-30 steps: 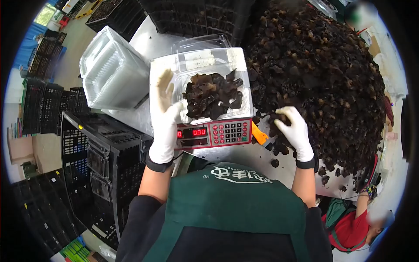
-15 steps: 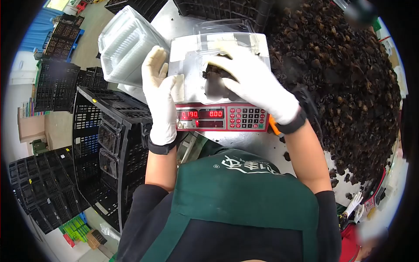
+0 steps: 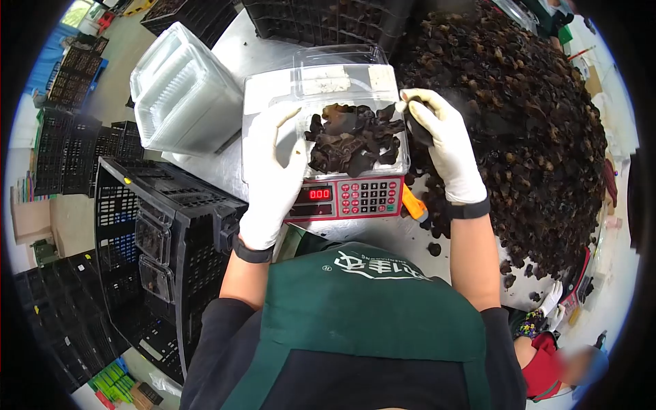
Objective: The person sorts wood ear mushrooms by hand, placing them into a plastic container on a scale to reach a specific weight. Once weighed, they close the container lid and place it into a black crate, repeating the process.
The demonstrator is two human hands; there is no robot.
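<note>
A clear plastic tray of dark, ruffled fungus pieces point(image 3: 352, 140) rests on the silver platform point(image 3: 258, 92) of a red digital scale point(image 3: 348, 198). My left hand point(image 3: 277, 164), in a white glove, is at the tray's left side with thumb and fingers apart and nothing between them. To the right of the tray, my gloved right hand point(image 3: 441, 137) pinches a dark fungus piece point(image 3: 417, 128). Behind the tray is its raised clear lid point(image 3: 335, 61). The scale's right display reads 000; my left hand hides the left display.
A large fungus heap point(image 3: 519, 137) covers the right side. Stacked clear containers point(image 3: 181, 96) stand at the left, above a black crate point(image 3: 174, 178). Another black crate point(image 3: 328, 24) is at the back. An orange-handled tool point(image 3: 413, 203) lies beside the scale. A co-worker point(image 3: 547, 362) is at lower right.
My right hand has moved right, off the tray, and now holds a fungus piece. My left hand has shifted against the tray's left side. The whole view has shifted slightly.
</note>
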